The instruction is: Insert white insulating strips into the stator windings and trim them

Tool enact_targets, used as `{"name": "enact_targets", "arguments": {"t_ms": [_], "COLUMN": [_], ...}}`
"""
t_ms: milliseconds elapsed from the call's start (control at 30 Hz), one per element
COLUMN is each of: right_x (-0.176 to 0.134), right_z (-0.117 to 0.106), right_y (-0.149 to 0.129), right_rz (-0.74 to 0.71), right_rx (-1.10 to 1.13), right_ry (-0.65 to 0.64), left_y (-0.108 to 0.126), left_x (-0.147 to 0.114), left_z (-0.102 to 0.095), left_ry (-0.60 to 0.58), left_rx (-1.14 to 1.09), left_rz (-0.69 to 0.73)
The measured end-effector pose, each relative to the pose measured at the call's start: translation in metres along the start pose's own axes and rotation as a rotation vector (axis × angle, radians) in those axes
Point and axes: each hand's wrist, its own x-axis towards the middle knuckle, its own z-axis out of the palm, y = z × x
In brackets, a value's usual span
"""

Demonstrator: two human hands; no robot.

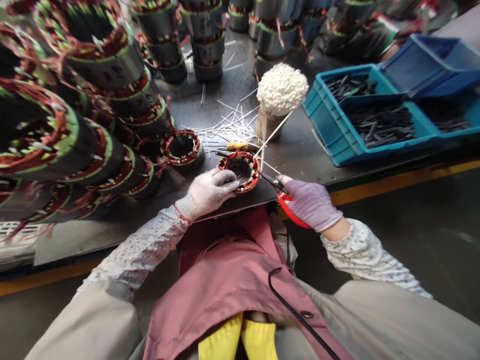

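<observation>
Steadiness is counting for most here, in my judgement. The left hand (213, 191) is resting its fingers over the near-left rim of a small wound ring (252, 180), which is sitting close to the front edge of the table (296, 162); whether they are pinching it, I cannot tell. The right hand (313, 202) is wrapping around a red-handled tool (284, 195), whose tips are reaching toward the ring's right side, near a long white strand (276, 132). Bracing the ring firmly is probably preventing it from turning; angling the tips clear of the reddish windings is likely sparing them from nicks.
</observation>
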Motion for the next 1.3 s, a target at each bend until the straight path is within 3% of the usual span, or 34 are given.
{"name": "enact_targets", "arguments": {"t_ms": [100, 233, 333, 433, 533, 600, 700, 833, 933, 1033, 1133, 1200, 1233, 1300], "right_x": [0.005, 0.022, 0.038, 0.049, 0.052, 0.051, 0.048, 0.05, 0.053, 0.053, 0.073, 0.111, 0.137, 0.199], "right_z": [0.0, 0.004, 0.009, 0.014, 0.016, 0.017, 0.019, 0.017, 0.005, -0.014, -0.036, -0.05, -0.058, -0.072], "right_y": [0.009, 0.017, 0.015, 0.014, 0.015, 0.016, 0.018, 0.023, 0.019, 0.0, -0.035, -0.064, -0.079, -0.104], "right_rz": [0.074, 0.076, 0.01, -0.027, -0.078, -0.085, -0.008, 0.089, 0.079, 0.065, -0.097, -0.122, -0.064, 0.308], "right_rx": [0.01, 0.098, 0.169, 0.215, 0.277, 0.275, 0.172, 0.068, -0.035, -0.091, 0.223, 0.699, 0.98, 1.612], "right_ry": [-0.058, -0.003, 0.027, -0.003, -0.069, -0.099, -0.09, -0.04, -0.041, -0.016, 0.098, 0.136, 0.115, 0.047], "left_y": [0.004, 0.034, 0.049, 0.045, 0.038, 0.036, 0.032, 0.022, 0.009, -0.017, -0.042, -0.048, -0.048, -0.041], "left_x": [0.001, 0.017, 0.034, 0.044, 0.044, 0.044, 0.045, 0.044, 0.037, 0.029, 0.026, 0.025, 0.025, 0.022], "left_z": [-0.023, -0.047, -0.033, -0.005, 0.01, 0.01, -0.011, -0.066, -0.099, -0.104, -0.095, -0.09, -0.089, -0.089], "left_ry": [-0.079, -0.121, -0.253, -0.374, -0.374, -0.374, -0.362, -0.196, -0.064, -0.081, -0.25, -0.323, -0.326, -0.274], "left_rx": [0.041, 0.182, 0.155, 0.113, 0.064, 0.023, -0.075, -0.138, 0.071, 0.296, 0.359, 0.361, 0.37, 0.408], "left_rz": [0.025, -0.044, -0.112, -0.126, -0.139, -0.169, -0.26, -0.435, -0.434, -0.5, -0.576, -0.584, -0.582, -0.578]}}
